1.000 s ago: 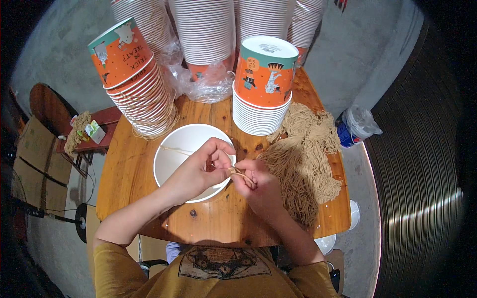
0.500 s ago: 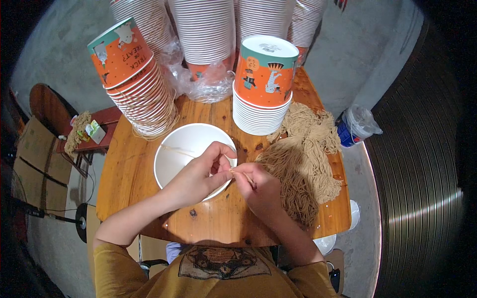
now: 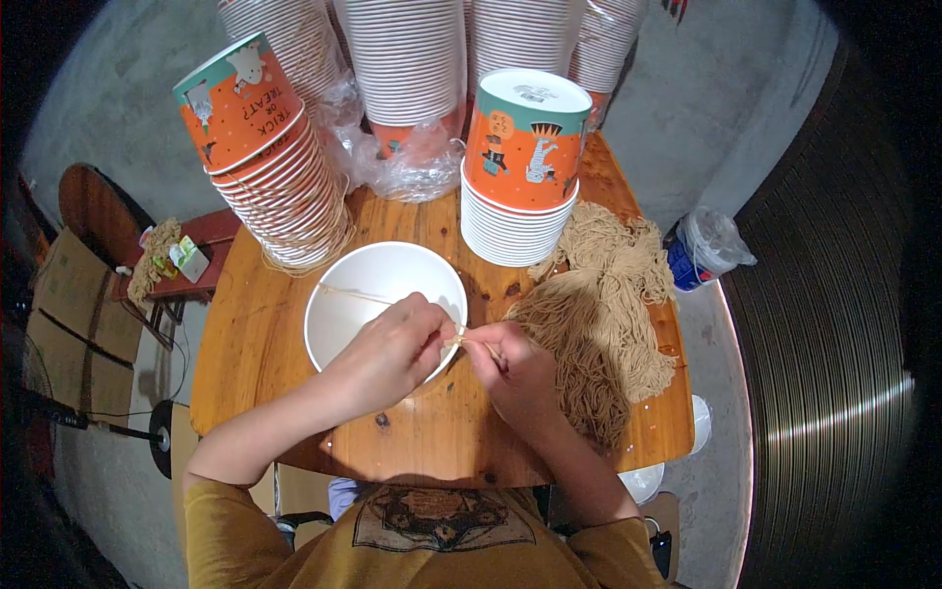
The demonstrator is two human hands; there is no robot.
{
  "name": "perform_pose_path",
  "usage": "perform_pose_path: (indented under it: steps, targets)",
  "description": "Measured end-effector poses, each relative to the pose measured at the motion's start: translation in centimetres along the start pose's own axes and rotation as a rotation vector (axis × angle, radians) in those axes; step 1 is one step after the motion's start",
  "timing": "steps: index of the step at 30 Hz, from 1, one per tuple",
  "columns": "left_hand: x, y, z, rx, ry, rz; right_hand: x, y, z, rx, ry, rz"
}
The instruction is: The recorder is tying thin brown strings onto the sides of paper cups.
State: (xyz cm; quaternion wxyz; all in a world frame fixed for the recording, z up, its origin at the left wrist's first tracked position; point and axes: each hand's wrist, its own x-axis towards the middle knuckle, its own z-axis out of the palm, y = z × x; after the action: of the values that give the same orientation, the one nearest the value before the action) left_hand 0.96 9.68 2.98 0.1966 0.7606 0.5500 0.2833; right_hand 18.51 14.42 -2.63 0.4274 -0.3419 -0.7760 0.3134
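Note:
A white paper bucket [image 3: 339, 329] stands mouth up on the wooden table in front of me. A thin tan cord [image 3: 355, 294] runs across its mouth toward my fingers. Over the bucket's right rim, my left hand [image 3: 388, 353] is closed, pinching the cord. Close against it, my right hand [image 3: 517, 371] also pinches cord between thumb and forefinger, just outside the rim. Where the fingertips meet, the cord appears looped or crossed, too small to make out fully. To the right lies a heap of tan and brown cords [image 3: 589, 344].
At the back right is a stack of upturned orange and green paper buckets [image 3: 525, 147]. A leaning stack with cords attached [image 3: 260, 157] stands back left. Behind are tall plastic-wrapped bucket stacks [image 3: 402, 59] and crumpled clear plastic [image 3: 422, 167]. A blue pail [image 3: 692, 260] sits beyond the table's right edge.
My left hand has turned over and its fingers have curled in closer to my right hand at the rim. The cord across the bucket is straighter. My right hand has barely moved.

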Motion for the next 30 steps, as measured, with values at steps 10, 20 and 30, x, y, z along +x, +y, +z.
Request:
perform_pose_path:
  steps: [10,20,30]
  targets:
    - [0.0,-0.5,0.0,0.027,-0.009,-0.095,-0.2,0.3,0.0,-0.026,0.022,-0.081]
    - [0.0,-0.5,-0.2,-0.133,-0.053,-0.161,0.2,1.0,0.1,0.017,0.087,-0.207]
    - [0.0,-0.1,-0.3,-0.377,-0.14,-0.287,0.4,0.7,0.0,0.026,0.033,-0.172]
